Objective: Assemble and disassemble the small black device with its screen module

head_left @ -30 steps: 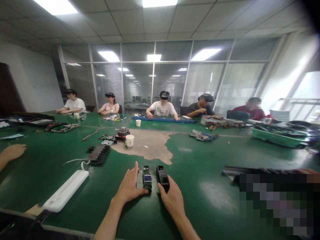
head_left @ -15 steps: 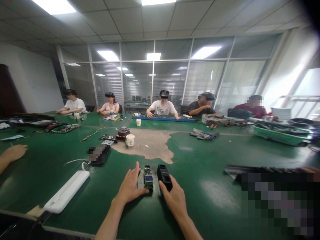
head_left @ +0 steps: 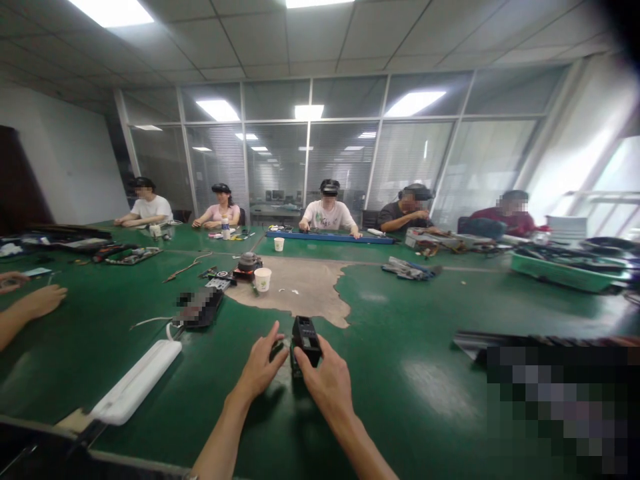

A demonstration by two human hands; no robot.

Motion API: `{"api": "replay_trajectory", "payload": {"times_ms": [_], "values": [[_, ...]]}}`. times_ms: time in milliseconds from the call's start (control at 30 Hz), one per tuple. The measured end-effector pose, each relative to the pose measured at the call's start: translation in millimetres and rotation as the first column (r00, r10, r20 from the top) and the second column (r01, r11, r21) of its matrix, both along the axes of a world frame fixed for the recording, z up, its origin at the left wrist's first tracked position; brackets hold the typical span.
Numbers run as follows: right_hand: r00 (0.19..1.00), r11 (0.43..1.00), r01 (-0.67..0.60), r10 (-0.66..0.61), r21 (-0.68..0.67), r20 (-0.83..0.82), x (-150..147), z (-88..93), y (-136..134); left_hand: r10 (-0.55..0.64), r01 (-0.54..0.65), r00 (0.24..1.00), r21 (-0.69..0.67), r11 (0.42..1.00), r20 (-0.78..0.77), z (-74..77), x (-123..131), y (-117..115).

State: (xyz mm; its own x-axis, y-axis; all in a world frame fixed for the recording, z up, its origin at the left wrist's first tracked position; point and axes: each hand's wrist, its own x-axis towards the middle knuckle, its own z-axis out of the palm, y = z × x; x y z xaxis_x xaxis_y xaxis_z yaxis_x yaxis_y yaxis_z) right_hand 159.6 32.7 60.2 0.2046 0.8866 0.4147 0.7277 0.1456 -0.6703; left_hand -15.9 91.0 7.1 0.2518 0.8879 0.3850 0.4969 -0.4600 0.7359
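A black plastic housing [head_left: 307, 335] is gripped by my right hand [head_left: 327, 377], thumb on its near left side and fingers along its right. It sits over the green circuit board module [head_left: 294, 365], of which only a thin strip shows at the housing's lower left; the rest is hidden. Just left of them is my left hand [head_left: 263, 363], its fingers apart and holding nothing. Both hands are above the green table [head_left: 390, 427], near its middle.
A white power strip [head_left: 137, 383] lies at the left. Ahead stand a paper cup [head_left: 262, 279] and a second cup [head_left: 279, 244]. A green basket [head_left: 565, 272] is at the right. Another person's hand [head_left: 47, 301] rests at the far left; several people sit opposite.
My right hand has moved left with the black housing, which now covers most of the circuit board module. My left hand has lifted slightly away from the module. The other person's hand has shifted right.
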Motion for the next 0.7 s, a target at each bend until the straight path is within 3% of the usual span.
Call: {"api": "replay_trajectory", "payload": {"times_ms": [267,500,700], "values": [[0.991,0.994,0.062,-0.051,-0.091,0.121,-8,-0.7,2,0.025,-0.039,0.969,0.054,0.998,0.245,-7.9,1,8],[0.972,0.985,0.123,-0.096,-0.118,0.215,-19,2.2,7,0.044,-0.046,0.981,0.005,0.999,0.187,-8.6,0,10],[0.972,0.978,0.130,-0.094,-0.161,0.217,-22,-16.0,3,0.055,-0.057,0.984,0.004,0.998,0.171,-5.6,1,10]]}}
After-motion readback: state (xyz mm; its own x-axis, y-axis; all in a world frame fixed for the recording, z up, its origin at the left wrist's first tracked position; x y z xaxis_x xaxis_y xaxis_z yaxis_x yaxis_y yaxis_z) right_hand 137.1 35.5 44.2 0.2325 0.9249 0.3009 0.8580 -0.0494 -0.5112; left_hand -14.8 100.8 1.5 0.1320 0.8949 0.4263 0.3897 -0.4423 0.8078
